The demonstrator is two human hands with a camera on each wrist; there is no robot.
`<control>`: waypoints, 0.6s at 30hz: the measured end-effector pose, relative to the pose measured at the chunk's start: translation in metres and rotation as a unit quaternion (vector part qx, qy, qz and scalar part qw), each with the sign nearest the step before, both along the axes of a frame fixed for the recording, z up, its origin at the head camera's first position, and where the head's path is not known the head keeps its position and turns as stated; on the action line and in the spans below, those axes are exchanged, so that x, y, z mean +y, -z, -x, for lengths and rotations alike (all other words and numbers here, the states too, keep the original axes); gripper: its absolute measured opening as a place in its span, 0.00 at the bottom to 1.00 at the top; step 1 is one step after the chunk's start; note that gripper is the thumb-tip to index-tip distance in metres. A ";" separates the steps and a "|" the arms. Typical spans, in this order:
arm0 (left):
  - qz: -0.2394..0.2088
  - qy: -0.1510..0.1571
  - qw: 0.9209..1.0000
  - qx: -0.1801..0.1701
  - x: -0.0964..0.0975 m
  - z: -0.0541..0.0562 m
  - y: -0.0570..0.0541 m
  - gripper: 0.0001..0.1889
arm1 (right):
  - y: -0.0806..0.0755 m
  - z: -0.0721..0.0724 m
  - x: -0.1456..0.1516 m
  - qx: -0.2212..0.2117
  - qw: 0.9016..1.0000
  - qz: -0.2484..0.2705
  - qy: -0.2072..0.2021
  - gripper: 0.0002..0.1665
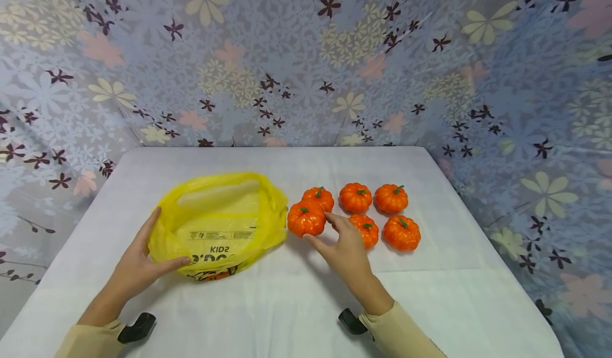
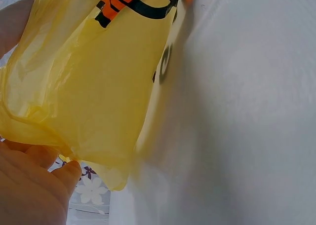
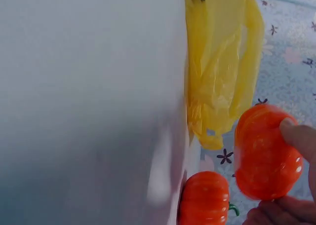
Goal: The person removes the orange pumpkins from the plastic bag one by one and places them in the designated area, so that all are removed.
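A yellow plastic bag [image 1: 274, 209] with printed lettering sits with its mouth wide open on the left half of the table. My left hand [image 1: 136, 265] holds its rim at the left, the thumb along the near edge and the fingers at the far side. Between the thumb and fingers of my right hand [image 1: 346, 249] is a shiny orange toy pumpkin [image 1: 306, 219] with a green stem. In the right wrist view this pumpkin [image 3: 266, 153] is lifted off the table, close to the bag's right side. Part of the right hand covers another pumpkin [image 1: 367, 233] behind it.
More orange pumpkins stand to the right: one [image 1: 319, 197] behind the held one, two at the back [image 1: 355, 197] [image 1: 392, 198], and one [image 1: 401, 233] at the front right. A white cloth covers the table [image 1: 258, 315]. Flowered fabric [image 1: 306, 82] hangs around it.
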State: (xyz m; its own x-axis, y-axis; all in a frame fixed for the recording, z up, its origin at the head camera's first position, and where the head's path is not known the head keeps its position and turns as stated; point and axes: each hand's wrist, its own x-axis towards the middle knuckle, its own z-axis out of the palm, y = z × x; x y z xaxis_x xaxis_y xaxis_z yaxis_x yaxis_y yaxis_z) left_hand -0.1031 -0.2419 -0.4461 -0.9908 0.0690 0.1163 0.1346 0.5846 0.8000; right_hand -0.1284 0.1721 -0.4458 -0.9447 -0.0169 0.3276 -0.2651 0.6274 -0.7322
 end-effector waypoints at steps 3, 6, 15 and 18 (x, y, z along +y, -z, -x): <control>-0.010 0.003 1.000 -0.001 0.002 0.000 0.001 0.66 | 0.003 -0.008 0.003 0.000 1.000 -0.006 0.012 0.40; -0.011 0.004 1.000 0.003 0.002 0.000 0.000 0.66 | 0.007 -0.011 0.006 0.002 1.000 -0.010 0.024 0.40; -0.018 0.007 1.000 0.002 0.002 -0.001 0.001 0.66 | 0.017 -0.016 0.008 0.008 0.998 -0.045 0.038 0.41; -0.021 0.007 1.000 0.002 0.001 -0.001 0.002 0.66 | 0.018 -0.017 0.008 -0.004 0.997 -0.062 0.044 0.40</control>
